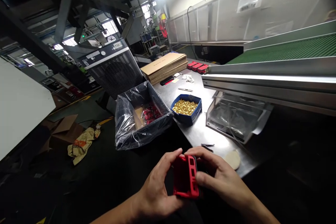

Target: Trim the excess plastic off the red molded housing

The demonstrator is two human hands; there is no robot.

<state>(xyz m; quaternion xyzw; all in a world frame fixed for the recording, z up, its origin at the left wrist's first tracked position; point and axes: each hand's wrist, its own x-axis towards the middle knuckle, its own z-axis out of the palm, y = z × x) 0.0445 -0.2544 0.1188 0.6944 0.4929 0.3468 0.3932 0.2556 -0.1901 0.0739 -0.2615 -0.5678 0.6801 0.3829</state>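
Note:
Between my two hands is a red plastic housing [193,178] with rectangular cut-outs along one edge and a dark hollow inside. My left hand [157,185] grips it from the left, thumb below and fingers at the top. On the other side, my right hand [220,173] holds the edge with the cut-outs, its thumb pressed against that edge. Beyond the hands, a blue bin [193,117] full of small brass-coloured parts [185,106] stands on the metal table. Dark tweezers [208,146] lie close to my right hand.
Left of the table is a plastic-lined box [141,136] holding red parts [151,113]. Stacked cardboard [165,64] and several red housings [197,67] sit at the back. A green conveyor [286,50] runs along the right, above a clear tray [233,115]. A round pale pad [233,159] lies nearby.

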